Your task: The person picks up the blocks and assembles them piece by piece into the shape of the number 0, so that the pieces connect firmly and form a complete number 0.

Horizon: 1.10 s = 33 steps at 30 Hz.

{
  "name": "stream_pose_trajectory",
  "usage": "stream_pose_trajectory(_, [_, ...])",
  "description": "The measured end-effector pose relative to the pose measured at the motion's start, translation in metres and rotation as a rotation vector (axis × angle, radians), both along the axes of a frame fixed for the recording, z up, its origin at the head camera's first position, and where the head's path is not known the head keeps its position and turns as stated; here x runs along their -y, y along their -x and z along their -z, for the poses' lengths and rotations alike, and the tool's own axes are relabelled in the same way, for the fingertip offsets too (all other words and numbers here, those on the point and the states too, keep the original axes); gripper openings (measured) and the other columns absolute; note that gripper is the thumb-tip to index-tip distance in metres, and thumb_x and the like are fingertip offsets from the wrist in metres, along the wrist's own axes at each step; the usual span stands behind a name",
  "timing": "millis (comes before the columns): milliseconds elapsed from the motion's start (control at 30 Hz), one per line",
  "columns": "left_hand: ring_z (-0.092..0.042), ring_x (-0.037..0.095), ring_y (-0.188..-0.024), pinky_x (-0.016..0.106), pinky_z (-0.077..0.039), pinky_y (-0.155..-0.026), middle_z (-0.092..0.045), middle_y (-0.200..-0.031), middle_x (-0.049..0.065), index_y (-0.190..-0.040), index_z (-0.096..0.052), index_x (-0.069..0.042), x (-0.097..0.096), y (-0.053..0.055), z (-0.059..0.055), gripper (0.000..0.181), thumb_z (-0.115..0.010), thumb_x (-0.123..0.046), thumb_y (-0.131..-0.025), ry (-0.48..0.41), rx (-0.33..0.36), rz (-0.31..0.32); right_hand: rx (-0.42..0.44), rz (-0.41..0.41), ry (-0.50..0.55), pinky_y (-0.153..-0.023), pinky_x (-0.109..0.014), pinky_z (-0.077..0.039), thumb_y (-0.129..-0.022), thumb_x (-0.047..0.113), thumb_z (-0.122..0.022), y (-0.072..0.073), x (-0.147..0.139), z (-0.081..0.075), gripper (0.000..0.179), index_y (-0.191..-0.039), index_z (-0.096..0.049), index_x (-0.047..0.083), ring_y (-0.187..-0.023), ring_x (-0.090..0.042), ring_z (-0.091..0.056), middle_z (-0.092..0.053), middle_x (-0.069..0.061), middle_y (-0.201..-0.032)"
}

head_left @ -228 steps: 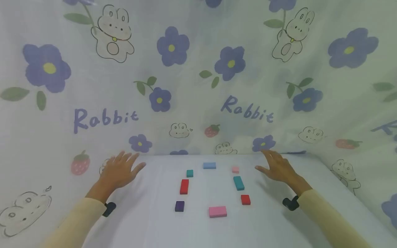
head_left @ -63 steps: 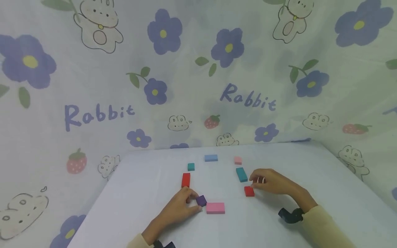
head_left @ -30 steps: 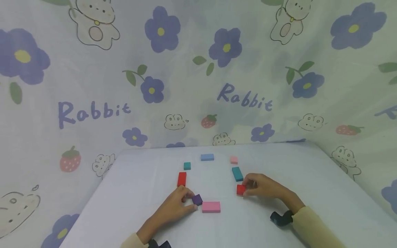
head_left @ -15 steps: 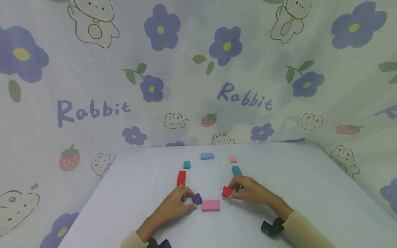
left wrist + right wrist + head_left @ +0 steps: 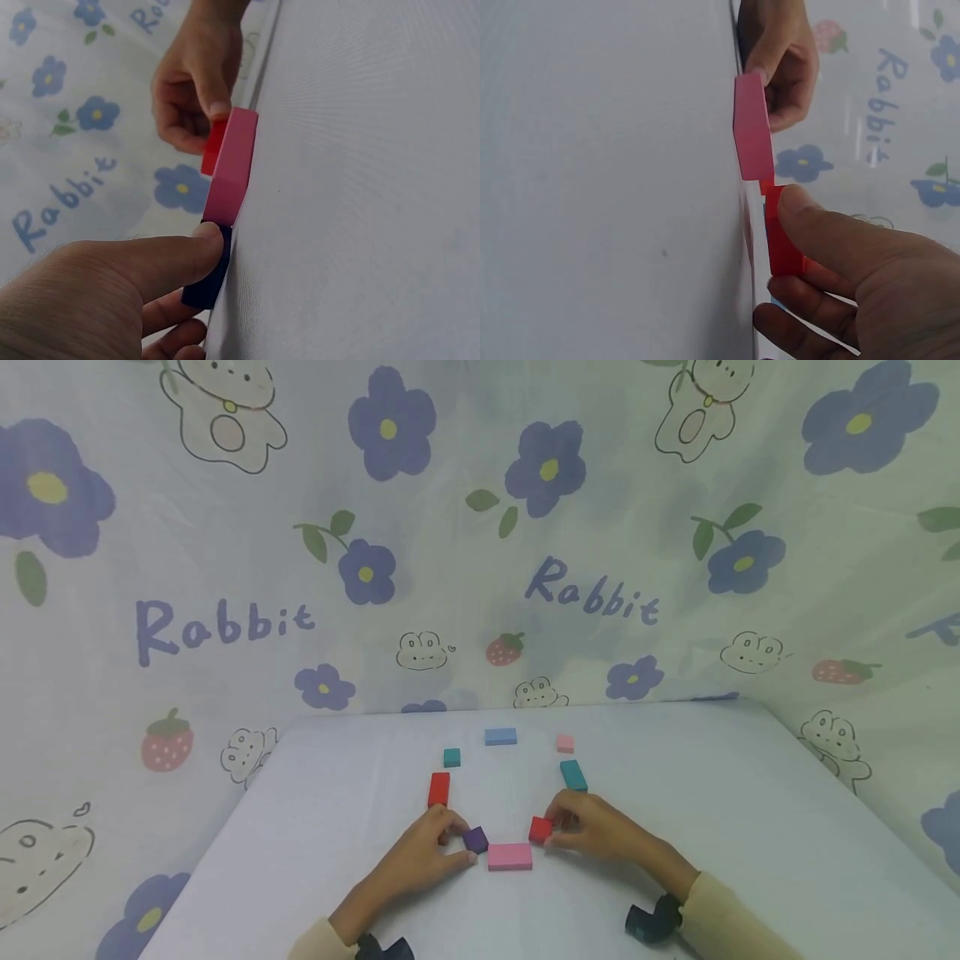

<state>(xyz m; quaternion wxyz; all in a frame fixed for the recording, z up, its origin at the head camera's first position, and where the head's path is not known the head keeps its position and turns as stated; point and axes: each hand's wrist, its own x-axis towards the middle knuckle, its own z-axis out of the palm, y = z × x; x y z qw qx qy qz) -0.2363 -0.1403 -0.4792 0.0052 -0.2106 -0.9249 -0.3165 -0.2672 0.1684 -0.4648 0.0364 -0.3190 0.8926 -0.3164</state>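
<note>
My left hand pinches a small purple block between thumb and fingers, its corner at the left end of a pink rectangular block. On the other side, my right hand grips a small red block near the pink block's right end. Both small blocks stand turned at an angle. In the left wrist view the thumb lies on the dark purple block, up against the pink one. Whether the red block touches the pink one, I cannot tell.
Beyond the hands lie a long red block, a small teal block, a light blue block, a small light pink block and a long teal block. A rabbit-print curtain hangs behind the white table.
Earlier both hands were apart and held nothing. The left hand took and turned the purple block, then stayed still. The right hand took the small red block and moved it left toward the pink one.
</note>
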Motion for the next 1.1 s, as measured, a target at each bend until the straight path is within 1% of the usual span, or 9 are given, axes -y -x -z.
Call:
stream_pose_trajectory(167, [-0.045,0.008,-0.08,0.02,-0.04,-0.067,-0.048,-0.088,-0.008,-0.103,-0.06,-0.025,-0.0004,0.0001,-0.0004,0.039,-0.07,-0.051,-0.075,-0.005,0.017,-0.005,-0.009,-0.007,-0.017,-0.076,-0.018,-0.049,-0.077,0.038,-0.073,0.0002,-0.0004,0.0017,0.029,-0.099,-0.061,0.025,-0.083,0.0,-0.052,-0.057,0.018,-0.089])
stream_pose_trajectory(400, [-0.046,0.007,-0.079,0.019,-0.04,-0.067,-0.049,-0.089,-0.01,-0.103,-0.06,-0.025,-0.0002,0.0007,-0.0022,0.038,-0.071,-0.049,-0.075,0.003,-0.014,-0.007,-0.003,-0.01,-0.036,-0.077,-0.018,-0.049,-0.077,0.042,-0.072,0.001,0.0001,0.0021,0.029,-0.099,-0.06,0.027,-0.084,-0.001,-0.051,-0.057,0.018,-0.09])
stream_pose_trajectory(600, [-0.046,0.007,-0.08,0.019,-0.04,-0.067,-0.048,-0.089,-0.01,-0.102,-0.061,-0.024,0.0001,0.0,-0.0045,0.038,-0.071,-0.049,-0.075,0.002,-0.019,-0.011,-0.005,-0.013,-0.049,-0.079,-0.019,-0.049,-0.077,0.041,-0.072,0.0013,0.0022,0.002,0.029,-0.099,-0.061,0.027,-0.086,0.0,-0.052,-0.058,0.018,-0.092])
stream_pose_trajectory(867, [-0.046,0.006,-0.081,0.02,-0.041,-0.067,-0.048,-0.089,-0.01,-0.102,-0.061,-0.025,0.0001,0.0004,-0.0013,0.038,-0.07,-0.05,-0.075,-0.005,0.006,-0.01,-0.009,-0.023,-0.05,-0.076,-0.018,-0.048,-0.076,0.041,-0.073,0.0003,0.0031,0.0023,0.029,-0.097,-0.061,0.024,-0.083,-0.001,-0.051,-0.057,0.016,-0.09])
stream_pose_trajectory(1100, [-0.047,0.007,-0.081,0.02,-0.042,-0.068,-0.049,-0.09,-0.011,-0.102,-0.061,-0.025,-0.0009,-0.0009,-0.0024,0.037,-0.071,-0.048,-0.075,-0.005,0.015,-0.011,-0.013,-0.027,-0.052,-0.077,-0.018,-0.048,-0.075,0.049,-0.07,0.0011,0.0013,0.0061,0.034,-0.098,-0.061,0.025,-0.084,-0.001,-0.05,-0.057,0.017,-0.09])
